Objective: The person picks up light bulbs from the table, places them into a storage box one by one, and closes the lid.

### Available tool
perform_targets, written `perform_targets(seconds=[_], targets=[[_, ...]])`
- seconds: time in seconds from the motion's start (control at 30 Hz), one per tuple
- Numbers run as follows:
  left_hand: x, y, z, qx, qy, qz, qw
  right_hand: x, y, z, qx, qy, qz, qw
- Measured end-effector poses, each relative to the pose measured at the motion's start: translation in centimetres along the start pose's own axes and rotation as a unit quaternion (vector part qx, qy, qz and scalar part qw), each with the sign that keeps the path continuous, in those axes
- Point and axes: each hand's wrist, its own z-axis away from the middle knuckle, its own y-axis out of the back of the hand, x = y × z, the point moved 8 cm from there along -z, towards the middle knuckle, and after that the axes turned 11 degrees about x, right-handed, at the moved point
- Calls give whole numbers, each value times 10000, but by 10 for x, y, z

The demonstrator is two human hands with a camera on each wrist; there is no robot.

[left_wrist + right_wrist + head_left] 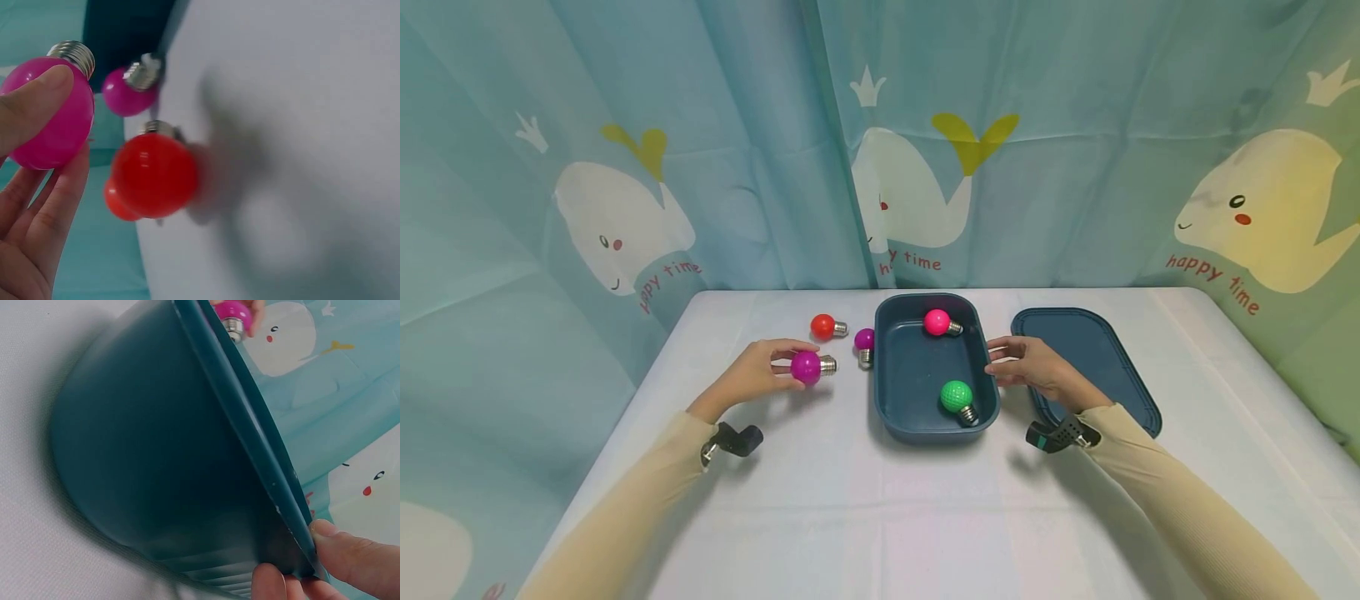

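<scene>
My left hand [760,371] holds a purple light bulb [806,367] between thumb and fingers, above the table, its metal screw base pointing right. In the left wrist view the thumb lies across the front of that bulb [53,119]. With thumb and fingers on either side of the rim, my right hand [1033,367] pinches the right wall of a dark blue bin [887,392]. Inside the bin lie a pink bulb [937,322] near the back and a green textured bulb [957,397] near the front.
Left of the bin, another purple bulb [865,339] lies close against its wall. A red bulb [823,327] lies farther left; the left wrist view shows a second red bulb [119,203] partly behind it. A dark blue lid [1082,342] lies right of the bin, before a curtain [760,208].
</scene>
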Motion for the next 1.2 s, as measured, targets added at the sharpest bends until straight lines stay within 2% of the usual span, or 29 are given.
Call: perform_targets(seconds=[0.27,0.4,0.5,0.77,0.93,1.2], targets=[[15,6,-21,16,311,-209,9993,1,0,0,29,-64,-25,10000],[27,4,-32,4,268,-281,9992,0,0,0,15,-47,-34,10000],[39,0,-41,-5,79,-253,9996,-3,-1,1,-54,45,-9,10000],[62,-22,-67,-127,-292,24,9995,-1,0,0,-58,38,-1,10000],[71,-39,-84,-358,-302,128,9988,-1,0,0,-43,56,0,10000],[89,-62,-106,-568,-538,256,9966,0,0,0,-25,53,-35,10000]])
